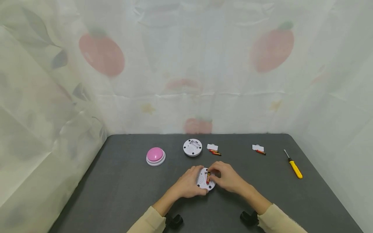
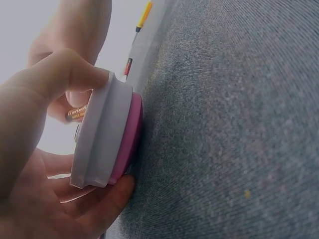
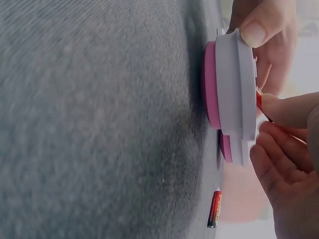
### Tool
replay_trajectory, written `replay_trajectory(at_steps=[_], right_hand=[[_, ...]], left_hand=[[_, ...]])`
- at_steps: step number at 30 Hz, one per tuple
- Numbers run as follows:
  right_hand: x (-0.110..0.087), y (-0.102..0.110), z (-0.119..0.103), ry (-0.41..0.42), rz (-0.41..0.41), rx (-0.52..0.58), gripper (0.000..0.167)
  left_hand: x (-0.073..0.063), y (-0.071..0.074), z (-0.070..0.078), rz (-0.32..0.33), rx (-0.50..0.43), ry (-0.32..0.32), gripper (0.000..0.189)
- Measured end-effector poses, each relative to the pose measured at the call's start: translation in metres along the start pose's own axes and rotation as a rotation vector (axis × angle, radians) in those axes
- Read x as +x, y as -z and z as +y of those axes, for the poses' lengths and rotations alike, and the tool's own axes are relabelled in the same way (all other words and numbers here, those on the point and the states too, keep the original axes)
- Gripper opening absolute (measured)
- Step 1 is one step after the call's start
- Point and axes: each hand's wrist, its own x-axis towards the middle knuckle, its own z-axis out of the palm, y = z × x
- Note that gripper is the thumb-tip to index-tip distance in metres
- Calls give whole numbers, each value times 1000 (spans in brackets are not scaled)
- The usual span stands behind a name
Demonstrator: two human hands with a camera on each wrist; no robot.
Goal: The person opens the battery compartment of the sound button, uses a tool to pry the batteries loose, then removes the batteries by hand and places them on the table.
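Note:
My left hand grips the rim of a round white push-button unit, thumb on one side and fingers on the other. The unit lies upside down; its pink dome faces the table in the left wrist view. At the unit's underside, my right hand pinches a red-and-black battery between thumb and fingers. The battery shows at the white base in the right wrist view. Whether it is fully seated in the compartment is hidden by the fingers.
Behind the hands, another upturned button unit shows a bare battery compartment. An upright pink button stands left. A white cover lies beside two batteries; farther right are another cover, one battery and a yellow-handled screwdriver.

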Motion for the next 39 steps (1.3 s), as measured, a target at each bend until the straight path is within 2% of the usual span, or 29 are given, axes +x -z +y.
replay_trajectory(at_steps=[4, 12, 18, 24, 33, 39], right_hand=[[-3, 4, 2, -16, -25, -3, 22], [-4, 12, 5, 23, -59, -12, 22], [-6, 14, 9, 41, -58, 6, 22], [-9, 17, 11, 3, -73, 36, 18], [-13, 24, 14, -66, -86, 56, 17], [-17, 34, 20, -114, -52, 36, 16]], left_hand=[[0, 0, 0, -2, 6, 7, 92], [0, 0, 0, -9, 4, 22, 92], [-1, 1, 0, 11, 8, -11, 90], [-1, 1, 0, 15, 12, -21, 90], [-2, 1, 2, 9, 11, -3, 91], [-2, 0, 2, 13, 14, -4, 92]])
